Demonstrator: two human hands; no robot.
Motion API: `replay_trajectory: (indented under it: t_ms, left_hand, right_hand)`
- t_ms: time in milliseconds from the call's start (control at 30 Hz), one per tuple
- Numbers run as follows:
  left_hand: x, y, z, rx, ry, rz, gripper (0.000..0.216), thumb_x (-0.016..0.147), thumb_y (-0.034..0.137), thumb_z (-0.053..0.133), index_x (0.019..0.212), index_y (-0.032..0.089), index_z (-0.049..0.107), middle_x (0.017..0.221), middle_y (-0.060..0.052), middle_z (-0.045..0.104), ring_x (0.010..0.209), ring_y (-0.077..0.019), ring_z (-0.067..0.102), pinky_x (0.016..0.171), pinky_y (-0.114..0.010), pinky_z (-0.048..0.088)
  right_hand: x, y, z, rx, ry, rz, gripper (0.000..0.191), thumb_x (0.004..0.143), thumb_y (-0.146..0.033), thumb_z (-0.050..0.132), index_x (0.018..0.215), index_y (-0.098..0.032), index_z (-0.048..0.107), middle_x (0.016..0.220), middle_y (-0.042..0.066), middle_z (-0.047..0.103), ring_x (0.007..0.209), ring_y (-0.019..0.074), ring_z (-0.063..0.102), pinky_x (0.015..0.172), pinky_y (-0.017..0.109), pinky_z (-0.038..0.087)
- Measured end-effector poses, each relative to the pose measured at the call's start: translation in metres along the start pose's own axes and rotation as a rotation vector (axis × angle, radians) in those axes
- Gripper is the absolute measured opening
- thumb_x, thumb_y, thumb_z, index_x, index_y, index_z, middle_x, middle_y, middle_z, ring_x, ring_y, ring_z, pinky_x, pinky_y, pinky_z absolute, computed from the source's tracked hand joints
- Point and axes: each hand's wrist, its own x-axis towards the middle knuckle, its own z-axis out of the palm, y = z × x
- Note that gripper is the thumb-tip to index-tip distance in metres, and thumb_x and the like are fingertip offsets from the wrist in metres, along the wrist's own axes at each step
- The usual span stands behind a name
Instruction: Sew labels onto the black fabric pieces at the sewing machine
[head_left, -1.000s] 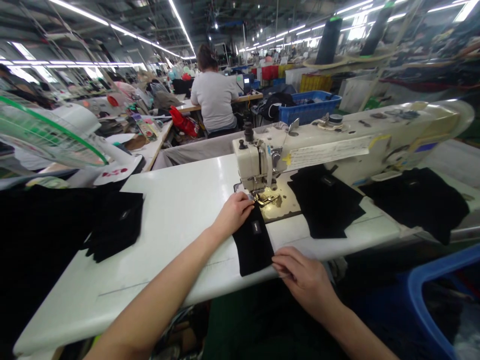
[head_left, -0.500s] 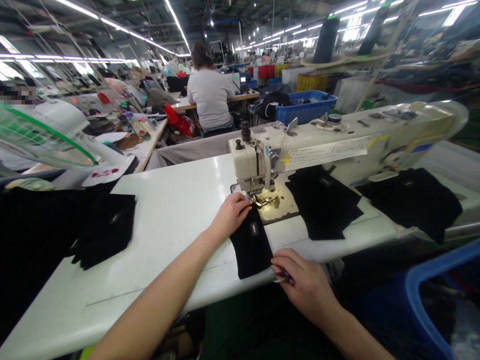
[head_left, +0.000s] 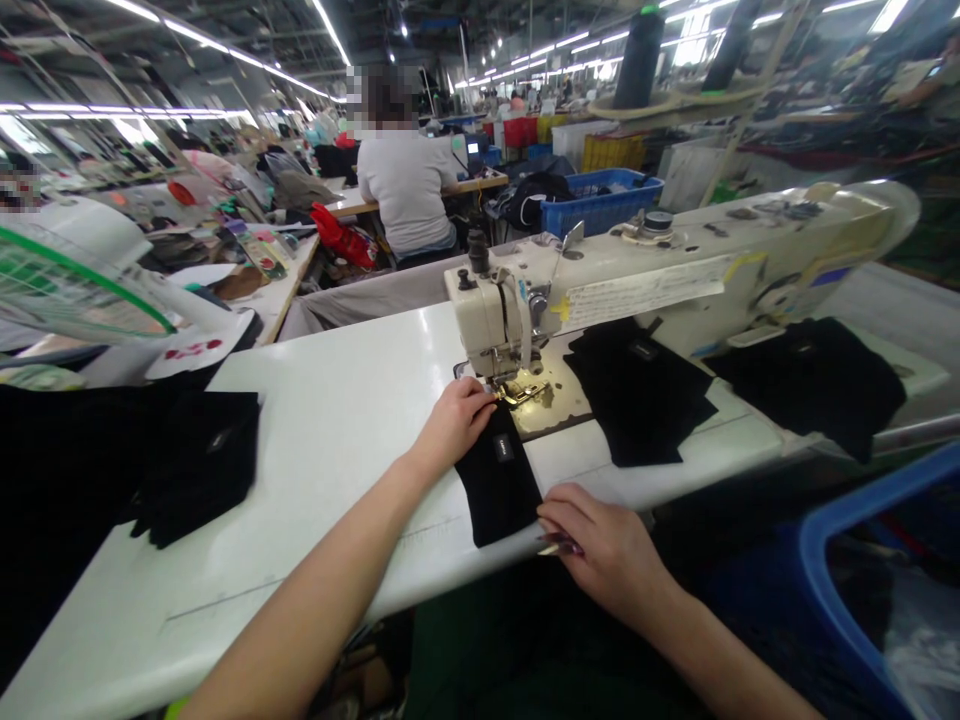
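A narrow black fabric piece with a small label lies on the white table, its far end under the presser foot of the cream sewing machine. My left hand rests on the piece's far left edge beside the needle, fingers curled down on the cloth. My right hand sits at the piece's near right corner at the table's front edge, fingers closed and pressing the cloth, with a small thin tool between them.
More black pieces lie right of the needle plate and further right. A stack of black fabric sits at the left near a green fan. A blue bin stands low right. A person in a grey top sits beyond.
The view has drifted slightly. Both hands stay on the black piece; my right hand has curled tighter at its near corner and the small tool now shows between its fingers.
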Motion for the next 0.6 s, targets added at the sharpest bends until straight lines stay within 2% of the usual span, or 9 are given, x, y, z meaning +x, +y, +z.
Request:
replay_trajectory:
  t_ms: [133, 233, 367, 500, 600]
  left_hand:
    - [0.003, -0.001, -0.001, 0.051, -0.021, -0.004, 0.019, 0.094, 0.018, 0.058, 0.104, 0.016, 0.073, 0.096, -0.009, 0.060, 0.091, -0.0222, 0.058, 0.086, -0.039, 0.053]
    - [0.000, 0.008, -0.008, 0.118, -0.060, -0.002, 0.021, 0.094, 0.015, 0.055, 0.108, 0.014, 0.071, 0.100, -0.012, 0.061, 0.093, -0.0238, 0.057, 0.087, -0.041, 0.053]
    - [-0.023, 0.051, -0.025, 0.123, -0.109, 0.065, 0.027, 0.095, 0.011, 0.049, 0.113, 0.014, 0.068, 0.116, -0.015, 0.061, 0.104, -0.0262, 0.057, 0.089, -0.045, 0.055]
    - [-0.062, 0.101, -0.039, -0.089, -0.234, 0.169, 0.021, 0.096, 0.019, 0.051, 0.108, 0.016, 0.069, 0.110, -0.011, 0.065, 0.102, -0.0237, 0.060, 0.087, -0.040, 0.058]
    - [-0.083, 0.116, -0.039, -0.098, -0.233, 0.195, 0.027, 0.096, 0.017, 0.051, 0.119, 0.012, 0.063, 0.119, -0.013, 0.065, 0.113, -0.0262, 0.059, 0.094, -0.042, 0.058]
  right_hand:
    - [0.002, -0.001, -0.004, -0.012, -0.048, 0.014, 0.022, 0.085, -0.005, 0.052, 0.097, -0.019, 0.064, 0.097, 0.005, 0.066, 0.074, 0.0168, 0.063, 0.061, 0.028, 0.044]
    - [-0.001, -0.001, -0.003, -0.055, -0.044, 0.007, 0.024, 0.084, -0.005, 0.053, 0.098, -0.020, 0.066, 0.093, 0.004, 0.065, 0.068, 0.0158, 0.060, 0.058, 0.028, 0.040]
    - [-0.008, 0.001, 0.000, -0.099, -0.006, -0.038, 0.028, 0.091, -0.011, 0.052, 0.113, -0.019, 0.067, 0.078, 0.001, 0.064, 0.062, 0.0156, 0.059, 0.055, 0.029, 0.036]
    - [-0.012, 0.004, -0.002, -0.137, -0.026, -0.073, 0.030, 0.093, -0.014, 0.053, 0.120, -0.017, 0.066, 0.076, 0.001, 0.065, 0.062, 0.0161, 0.059, 0.057, 0.030, 0.035]
    - [-0.012, 0.005, -0.005, -0.148, -0.054, -0.086, 0.032, 0.092, -0.014, 0.054, 0.121, -0.017, 0.066, 0.076, 0.001, 0.066, 0.063, 0.0166, 0.060, 0.058, 0.031, 0.035]
